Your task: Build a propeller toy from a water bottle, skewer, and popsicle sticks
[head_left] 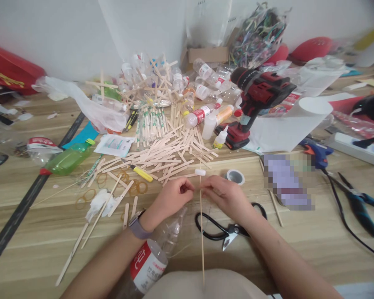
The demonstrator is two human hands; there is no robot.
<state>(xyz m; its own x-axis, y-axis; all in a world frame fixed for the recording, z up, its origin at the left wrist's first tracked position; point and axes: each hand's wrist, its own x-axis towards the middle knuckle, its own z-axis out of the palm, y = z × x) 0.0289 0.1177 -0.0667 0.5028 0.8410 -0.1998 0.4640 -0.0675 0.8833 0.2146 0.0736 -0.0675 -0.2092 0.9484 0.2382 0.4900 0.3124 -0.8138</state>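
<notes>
A thin bamboo stick [202,232] runs from close to my body up between my hands, with a white bottle cap [200,172] near its far end. The fingertips of my right hand [226,195] are pinched at the stick, just below the cap. To the left of the stick, my left hand [176,194] is closed in a pinch; anything between its fingertips is too small to make out. Under my left forearm lies a clear plastic bottle [149,263] with a red and white label. Black-handled scissors [213,230] rest partly beneath my right forearm.
Wooden craft sticks [156,160] are heaped ahead, with a yellow utility knife [141,173] and rubber bands [139,187] nearby. A tape roll [235,177], red drill [252,99], glue gun [318,151] and pliers [361,203] stand or lie rightward. A green bottle [70,158] lies left.
</notes>
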